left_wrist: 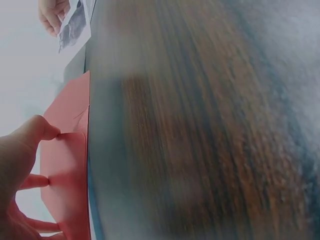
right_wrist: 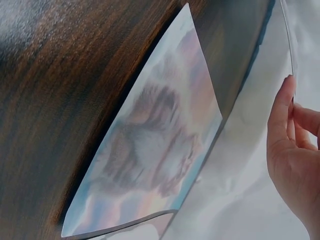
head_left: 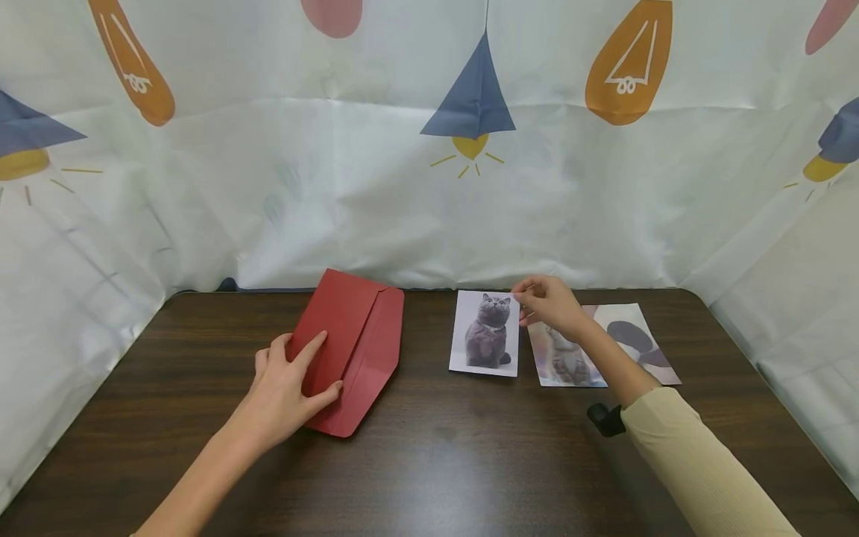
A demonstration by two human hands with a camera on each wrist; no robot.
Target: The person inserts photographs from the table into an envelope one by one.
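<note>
Right sleeve [head_left: 698, 462]: pale khaki-beige, fine ribbed knit look, cuff at mid-forearm, lower right of the head view
Black piece [head_left: 606, 420]: small, rounded, beside that cuff; can't tell if worn
Right forearm [head_left: 620, 362]: bare, cuff to wrist
Right hand [head_left: 553, 306]: bare, slim fingers
Left forearm [head_left: 208, 477]: bare, lower left
Left hand [head_left: 285, 388]: bare, slim fingers

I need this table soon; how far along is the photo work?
Looks done: the red envelope has its flap open. In hand: the right hand pinches the gray cat photo; the left hand holds the envelope. Remaining, probably: putting that photo inside, perhaps also the kitten photo and neighboring photo, lying nearby.
</note>
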